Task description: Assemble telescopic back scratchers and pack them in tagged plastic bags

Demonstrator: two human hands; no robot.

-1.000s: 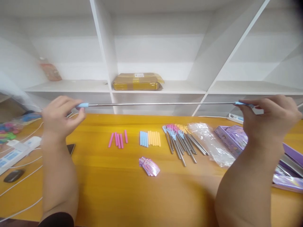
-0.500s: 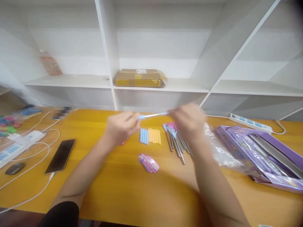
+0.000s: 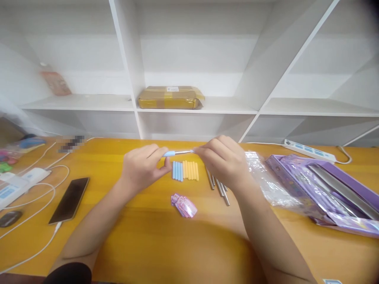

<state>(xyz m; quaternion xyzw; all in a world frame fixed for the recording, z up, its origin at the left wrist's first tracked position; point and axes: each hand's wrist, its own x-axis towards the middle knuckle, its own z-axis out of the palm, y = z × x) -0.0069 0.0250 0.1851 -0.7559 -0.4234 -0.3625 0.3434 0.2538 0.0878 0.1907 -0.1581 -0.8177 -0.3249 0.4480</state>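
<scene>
Left grip [image 3: 142,165] pinches a silver rod [image 3: 182,152]; its handle [image 3: 169,154] is light blue.

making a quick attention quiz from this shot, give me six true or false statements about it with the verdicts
1. The left hand grips a blue handle. True.
2. The right hand rests flat on the desk. False: the right hand holds the other end of the rod.
3. A white cable is plugged into the phone. True.
4. The cardboard box stands on the desk. False: the cardboard box is on a shelf.
5. The yellow tubes lie left of the blue ones. False: the yellow tubes are right of the blue tubes.
6. The purple cards lie nearer the person than the tubes. True.
</scene>
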